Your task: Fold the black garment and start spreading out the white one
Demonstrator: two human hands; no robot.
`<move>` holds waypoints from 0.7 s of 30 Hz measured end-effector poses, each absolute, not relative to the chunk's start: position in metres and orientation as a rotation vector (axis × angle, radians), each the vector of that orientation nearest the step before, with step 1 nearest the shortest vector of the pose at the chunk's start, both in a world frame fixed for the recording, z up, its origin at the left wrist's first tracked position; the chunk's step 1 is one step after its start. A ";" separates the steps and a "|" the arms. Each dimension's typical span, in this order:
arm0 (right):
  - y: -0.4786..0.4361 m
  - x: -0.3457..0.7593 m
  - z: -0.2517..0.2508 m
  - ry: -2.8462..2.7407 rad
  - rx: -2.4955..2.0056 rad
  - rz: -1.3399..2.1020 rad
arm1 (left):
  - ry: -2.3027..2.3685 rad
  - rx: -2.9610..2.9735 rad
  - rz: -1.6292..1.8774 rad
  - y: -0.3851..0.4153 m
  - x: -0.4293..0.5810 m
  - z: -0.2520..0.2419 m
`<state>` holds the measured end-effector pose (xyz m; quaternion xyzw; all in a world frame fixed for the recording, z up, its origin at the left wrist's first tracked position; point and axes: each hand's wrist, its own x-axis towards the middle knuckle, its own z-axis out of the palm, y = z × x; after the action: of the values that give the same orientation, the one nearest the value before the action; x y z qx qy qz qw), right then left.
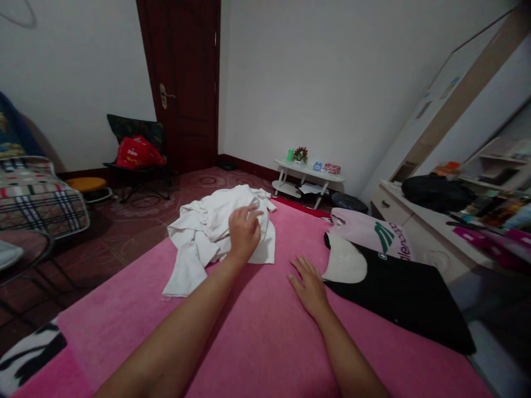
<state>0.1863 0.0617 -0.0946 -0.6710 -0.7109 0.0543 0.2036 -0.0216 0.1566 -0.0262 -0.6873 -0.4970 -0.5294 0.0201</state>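
My left hand [244, 232] is over the right part of a crumpled white garment [207, 221], which has what looks like a sleeve trailing toward me. Its fingers are loosely bent and apart, and I see no cloth gripped between them. On the pink bedspread [265, 331], my right hand [309, 287] lies with fingers spread, holding nothing. Just right of it is a folded black garment [410, 287] with a cream panel at its near-left end. Behind that lies a pale pink garment [360, 226] with green and dark lettering.
A low white table [309, 170] with a flower pot stands by the far wall. At the right is a cabinet [440, 232] bearing a black bag [437, 192]. A chair with a red bag [139, 152] stands near the dark door [186, 72]. A round glass-topped table [31, 251] is at left.
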 end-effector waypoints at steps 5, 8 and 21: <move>0.067 0.196 -0.095 -1.926 -1.796 0.167 | -2.136 -1.537 -1.432 0.182 -0.083 -0.016; 0.069 0.196 -0.097 -1.931 -1.774 0.137 | -2.382 -1.485 -1.359 0.191 -0.099 -0.025; 0.065 0.197 -0.095 -1.928 -1.758 0.206 | -1.939 -1.812 -1.457 0.178 -0.090 -0.008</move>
<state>0.1967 0.0652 -0.0954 -0.6486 -0.7116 0.0759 0.2592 -0.0896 0.1783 -0.0076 -0.5976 -0.6394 -0.4804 0.0568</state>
